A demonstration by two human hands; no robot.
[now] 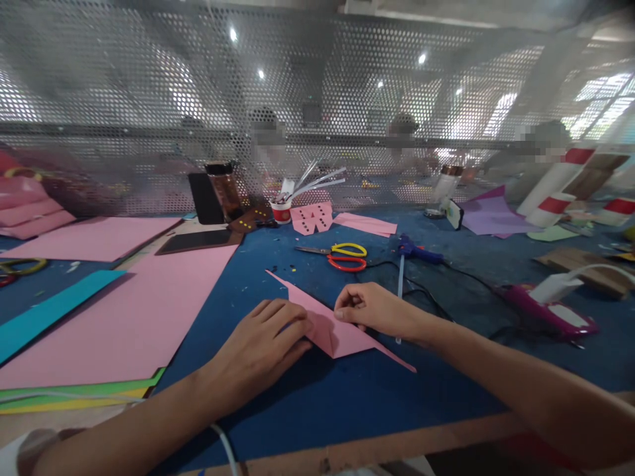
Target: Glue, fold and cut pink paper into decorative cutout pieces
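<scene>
A folded piece of pink paper [347, 339], with a narrow strip sticking out at each end, lies on the blue table in front of me. My left hand [278, 328] rests over its left part, fingers bent and closed on the edge. At the upper edge my right hand [370, 309] pinches the paper between thumb and curled fingers. Just beyond are scissors [342, 256] with one yellow and one red handle, lying apart from the paper. A blue glue gun [417, 251] with a glue stick [401, 281] lies behind my right hand.
Large pink sheets [133, 317] and a teal strip [59, 307] cover the left side. A phone [196, 241], a cup of glue sticks [281, 211] and a dotted pink cutout [311, 218] stand farther back. A magenta power strip [550, 311] with cables lies right. Perforated metal [317, 86] screens the back.
</scene>
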